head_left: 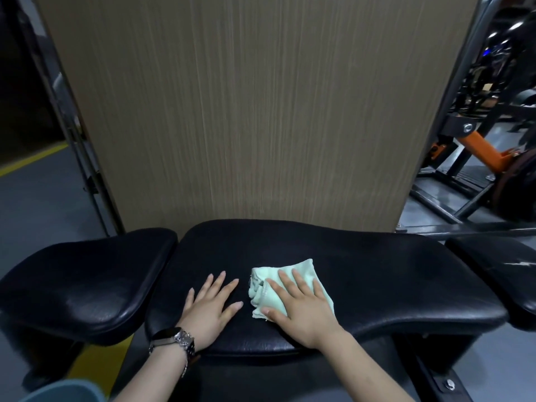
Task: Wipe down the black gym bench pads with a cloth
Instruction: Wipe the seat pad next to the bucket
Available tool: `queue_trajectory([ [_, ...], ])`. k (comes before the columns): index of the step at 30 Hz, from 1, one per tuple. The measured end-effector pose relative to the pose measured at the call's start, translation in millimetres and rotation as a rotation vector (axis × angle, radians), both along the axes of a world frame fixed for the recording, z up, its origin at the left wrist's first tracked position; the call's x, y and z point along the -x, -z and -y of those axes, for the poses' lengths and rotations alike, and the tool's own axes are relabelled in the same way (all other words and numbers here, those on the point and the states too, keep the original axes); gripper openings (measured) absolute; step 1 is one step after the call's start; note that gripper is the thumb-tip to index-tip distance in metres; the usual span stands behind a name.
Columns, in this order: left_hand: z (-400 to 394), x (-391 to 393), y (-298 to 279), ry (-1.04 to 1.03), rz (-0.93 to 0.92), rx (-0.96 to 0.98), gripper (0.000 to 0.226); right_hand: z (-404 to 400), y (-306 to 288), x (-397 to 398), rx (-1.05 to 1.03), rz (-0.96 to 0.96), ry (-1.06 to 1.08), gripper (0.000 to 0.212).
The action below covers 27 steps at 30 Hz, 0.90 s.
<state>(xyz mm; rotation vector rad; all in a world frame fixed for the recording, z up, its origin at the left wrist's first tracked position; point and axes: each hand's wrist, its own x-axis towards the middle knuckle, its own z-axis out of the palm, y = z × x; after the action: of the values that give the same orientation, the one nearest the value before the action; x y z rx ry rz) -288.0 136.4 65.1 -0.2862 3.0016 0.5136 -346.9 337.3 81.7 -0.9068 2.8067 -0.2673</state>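
A wide black bench pad lies across the middle of the view. A smaller black pad sits to its left and part of another black pad shows at the right. A crumpled pale green cloth lies on the middle pad. My right hand presses flat on the cloth with straight, spread fingers. My left hand, with a watch on the wrist, rests flat on the bare pad just left of the cloth.
A tall wood-grain panel stands right behind the pads. Orange and black gym machines fill the right background. A metal frame post rises at the left. A blue bucket rim shows bottom left over grey floor with yellow markings.
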Motion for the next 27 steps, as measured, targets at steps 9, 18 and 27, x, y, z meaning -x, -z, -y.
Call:
queue_trajectory([
  [9,-0.4,-2.1,-2.7,-0.002,-0.015,-0.038,0.053,-5.9,3.2,-0.2,0.019,-0.019,-0.051,0.1],
  [18,-15.0,-0.9,-9.2,-0.015,-0.144,-0.122,0.041,-41.0,-8.1,19.3,0.453,-0.02,0.203,0.036],
  [27,-54.9,2.8,-18.8,0.514,-0.499,0.204,0.043,-59.6,-9.2,21.3,0.439,0.047,0.157,0.022],
])
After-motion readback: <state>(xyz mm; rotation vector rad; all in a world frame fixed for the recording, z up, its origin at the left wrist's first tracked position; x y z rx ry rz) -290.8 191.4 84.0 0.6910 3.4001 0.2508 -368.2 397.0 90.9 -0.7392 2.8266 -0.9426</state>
